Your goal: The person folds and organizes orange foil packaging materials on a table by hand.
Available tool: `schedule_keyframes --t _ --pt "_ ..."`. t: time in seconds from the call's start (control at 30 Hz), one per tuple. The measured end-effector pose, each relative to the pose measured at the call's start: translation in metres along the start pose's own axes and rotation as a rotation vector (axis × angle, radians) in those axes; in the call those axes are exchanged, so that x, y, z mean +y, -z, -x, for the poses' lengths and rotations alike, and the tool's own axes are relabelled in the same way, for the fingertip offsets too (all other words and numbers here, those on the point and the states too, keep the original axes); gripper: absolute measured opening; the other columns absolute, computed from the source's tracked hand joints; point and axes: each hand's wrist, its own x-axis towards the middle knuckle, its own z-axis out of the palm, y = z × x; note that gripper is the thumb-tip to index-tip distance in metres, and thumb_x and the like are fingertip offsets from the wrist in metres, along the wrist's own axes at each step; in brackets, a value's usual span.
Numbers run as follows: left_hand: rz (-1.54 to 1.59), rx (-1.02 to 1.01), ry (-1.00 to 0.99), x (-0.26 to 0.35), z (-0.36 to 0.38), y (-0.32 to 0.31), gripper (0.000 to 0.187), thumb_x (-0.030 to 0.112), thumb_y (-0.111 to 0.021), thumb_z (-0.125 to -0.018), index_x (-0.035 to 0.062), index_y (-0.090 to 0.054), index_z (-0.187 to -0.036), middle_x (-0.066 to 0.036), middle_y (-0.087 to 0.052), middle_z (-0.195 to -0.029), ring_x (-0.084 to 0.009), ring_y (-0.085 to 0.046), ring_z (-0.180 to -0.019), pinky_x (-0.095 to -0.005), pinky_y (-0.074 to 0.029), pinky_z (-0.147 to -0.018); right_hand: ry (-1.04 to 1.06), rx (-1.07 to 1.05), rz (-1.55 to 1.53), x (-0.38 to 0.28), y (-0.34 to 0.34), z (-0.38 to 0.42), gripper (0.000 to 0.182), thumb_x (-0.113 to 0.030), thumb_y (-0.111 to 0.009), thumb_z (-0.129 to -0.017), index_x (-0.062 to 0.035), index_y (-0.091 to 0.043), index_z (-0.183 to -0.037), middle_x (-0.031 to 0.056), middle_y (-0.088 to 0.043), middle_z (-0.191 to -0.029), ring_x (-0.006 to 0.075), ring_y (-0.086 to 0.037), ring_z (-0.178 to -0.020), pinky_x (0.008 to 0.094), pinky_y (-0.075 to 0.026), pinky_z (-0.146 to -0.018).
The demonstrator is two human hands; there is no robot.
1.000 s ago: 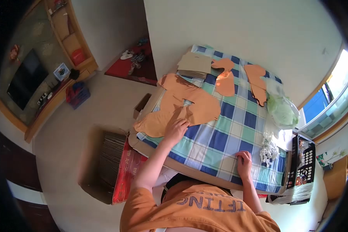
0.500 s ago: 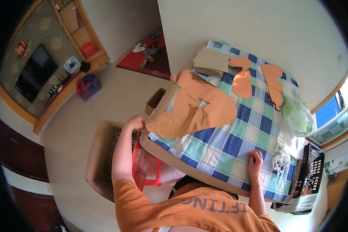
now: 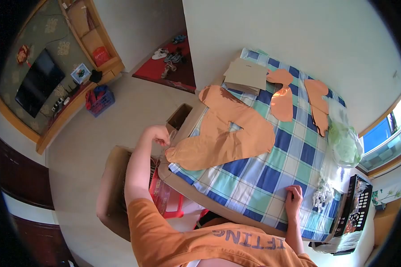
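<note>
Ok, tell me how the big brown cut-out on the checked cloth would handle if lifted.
The big brown cut-out would probably flop: its surface is creased. It looks thin, so likely light for its size. It may fold at the gap where checked cloth shows through.

Cutouts [image 3: 209, 142] and sheet stack [image 3: 247, 76] on cloth [image 3: 249, 180]; box [image 3: 112, 180] left, crate [image 3: 357, 207] right.

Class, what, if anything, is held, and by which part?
Whether the left hand holds anything cannot be told; the right hand rests on the checked cloth, apparently empty.
</note>
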Motion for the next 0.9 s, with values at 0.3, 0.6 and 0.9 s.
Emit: schedule_keyframes --t 0.3,0.6,0.9 --pt "1.305 0.949 -0.680 0.000 -0.061 0.073 0.015 0.019 -0.058 -0.084 0.0055 -0.063 -0.079 -0.004 -0.064 -0.075 -0.0120 -0.058 -0.068 -0.0276 -0.045 -0.060 0.018 0.008 0.011 0.004 0.000 0.000 0.014 0.010 -0.051 -0.078 0.0013 -0.062 -0.082 0.0136 -0.059 -0.086 0.0287 -0.059 -0.083 0.0344 -0.047 -0.075" --pt "0.023 0.490 0.098 0.022 -0.068 0.031 0.037 0.034 -0.068 -0.084 -0.0012 -0.069 -0.093 -0.013 -0.070 -0.089 -0.0183 -0.068 -0.083 -0.0341 -0.055 -0.072 0.006 -0.001 -0.014 -0.005 0.003 -0.006 0.015 0.011 -0.052 -0.076 0.0010 -0.062 -0.082 0.0136 -0.059 -0.087 0.0293 -0.058 -0.085 0.0349 -0.047 -0.075" --pt "-0.016 -0.020 0.016 -0.001 -0.009 -0.005 0.027 0.025 -0.071 -0.079 -0.0015 -0.070 -0.084 -0.010 -0.070 -0.078 -0.0170 -0.066 -0.068 -0.0301 -0.053 -0.058 -0.018 -0.020 -0.040 -0.001 0.001 -0.004 0.015 0.010 -0.052 -0.073 0.0007 -0.061 -0.081 0.0133 -0.059 -0.086 0.0302 -0.057 -0.085 0.0364 -0.046 -0.076"
